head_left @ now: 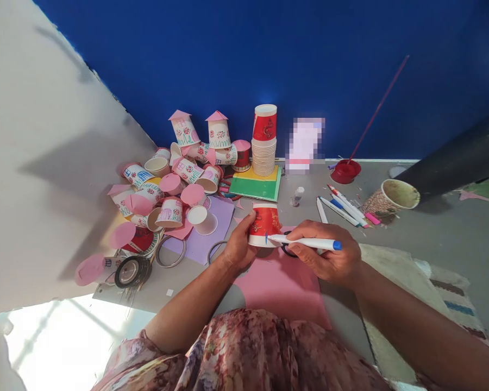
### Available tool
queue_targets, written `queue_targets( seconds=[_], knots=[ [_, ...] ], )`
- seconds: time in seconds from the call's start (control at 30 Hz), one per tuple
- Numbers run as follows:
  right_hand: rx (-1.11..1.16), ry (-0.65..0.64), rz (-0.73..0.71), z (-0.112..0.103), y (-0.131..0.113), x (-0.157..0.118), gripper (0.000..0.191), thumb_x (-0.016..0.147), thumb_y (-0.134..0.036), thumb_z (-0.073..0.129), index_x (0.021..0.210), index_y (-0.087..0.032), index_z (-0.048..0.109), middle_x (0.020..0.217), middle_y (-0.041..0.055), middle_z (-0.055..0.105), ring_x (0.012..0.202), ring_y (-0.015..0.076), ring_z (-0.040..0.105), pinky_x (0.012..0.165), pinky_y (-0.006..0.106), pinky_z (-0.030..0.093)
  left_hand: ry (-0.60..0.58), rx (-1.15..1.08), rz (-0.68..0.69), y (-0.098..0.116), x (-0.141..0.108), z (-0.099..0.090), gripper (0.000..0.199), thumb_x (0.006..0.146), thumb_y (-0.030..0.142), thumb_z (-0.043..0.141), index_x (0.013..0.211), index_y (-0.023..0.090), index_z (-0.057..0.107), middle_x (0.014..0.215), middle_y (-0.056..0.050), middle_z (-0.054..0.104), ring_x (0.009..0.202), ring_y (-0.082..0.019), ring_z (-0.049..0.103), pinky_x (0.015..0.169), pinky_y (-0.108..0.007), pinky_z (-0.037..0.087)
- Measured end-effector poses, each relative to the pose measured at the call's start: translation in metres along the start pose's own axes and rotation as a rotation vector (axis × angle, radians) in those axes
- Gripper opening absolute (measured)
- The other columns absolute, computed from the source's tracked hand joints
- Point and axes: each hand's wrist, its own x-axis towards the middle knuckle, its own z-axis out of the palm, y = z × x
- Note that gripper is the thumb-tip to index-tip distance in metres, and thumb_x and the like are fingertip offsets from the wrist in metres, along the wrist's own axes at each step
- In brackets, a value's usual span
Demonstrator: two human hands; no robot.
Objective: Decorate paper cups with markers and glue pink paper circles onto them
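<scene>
My left hand [241, 243] is closed around the side of a red and white paper cup [264, 221], which is held upside down above the pink paper [287, 296]. Gold patterns run over the cup's red band. Between the fingers of my right hand [330, 252] is a white marker [309, 242] with a blue end. Its tip meets the cup's lower white edge, where a short blue mark shows. Behind my right hand, a pair of scissors' dark handle [287, 251] is partly hidden.
Decorated paper cups [187, 171] with pink paper tops are heaped at the left. A tall cup stack [264, 141] stands at the back on coloured sheets. Several markers [344, 205], a small glue bottle [297, 196], a patterned cup [391, 196] and tape rolls [131, 271] lie around.
</scene>
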Motion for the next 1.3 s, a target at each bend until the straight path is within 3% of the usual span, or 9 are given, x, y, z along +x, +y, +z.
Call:
queue_targets(
  seconds=[0.33,0.47,0.6,0.8,1.3],
  knots=[
    [-0.085,0.078,0.036,0.0026,0.0013,-0.0043,0.007,0.096,-0.021,0.066,0.098,-0.02,0.072,0.083,0.0066,0.079,0.064,0.0186,0.075,0.057,0.027,0.057,0.003,-0.026,0.011,0.0007,-0.0006,0.0012,0.037,0.098,0.037,0.056,0.105,0.006,0.074,0.096,-0.018,0.081,0.1,-0.03,0.078,0.097,-0.04,0.058],
    [-0.141,0.09,-0.046,0.0025,-0.0002,-0.003,0.007,0.095,-0.018,0.066,0.099,-0.019,0.071,0.082,0.0064,0.08,0.066,0.0183,0.076,0.058,0.026,0.057,-0.033,-0.059,0.005,0.002,-0.0018,0.0007,0.036,0.097,0.036,0.056,0.106,0.006,0.073,0.098,-0.018,0.081,0.106,-0.032,0.076,0.101,-0.043,0.057],
    [-0.15,0.051,-0.125,0.0042,-0.0018,-0.0016,0.008,0.097,-0.019,0.063,0.102,-0.021,0.068,0.081,0.005,0.08,0.067,0.017,0.076,0.062,0.026,0.058,-0.019,-0.085,0.026,0.0001,-0.0015,0.0,0.033,0.094,0.039,0.064,0.102,0.009,0.073,0.093,-0.016,0.08,0.1,-0.033,0.077,0.097,-0.044,0.058],
    [-0.157,0.027,-0.146,0.0036,-0.0026,-0.0018,0.009,0.098,-0.018,0.062,0.104,-0.021,0.067,0.082,0.0049,0.08,0.069,0.0172,0.076,0.064,0.026,0.059,0.038,-0.072,0.048,-0.0024,-0.0014,0.0007,0.024,0.089,0.036,0.073,0.095,0.013,0.071,0.084,-0.009,0.079,0.076,-0.025,0.076,0.079,-0.036,0.06],
    [-0.223,0.081,-0.121,0.0018,-0.0055,-0.0019,0.007,0.096,-0.017,0.062,0.097,-0.02,0.069,0.075,0.0047,0.079,0.064,0.0178,0.075,0.058,0.027,0.057,0.056,-0.068,0.068,-0.0026,-0.0021,0.0005,0.028,0.087,0.038,0.074,0.099,0.012,0.073,0.087,-0.008,0.078,0.079,-0.022,0.075,0.084,-0.034,0.058]
  ],
)
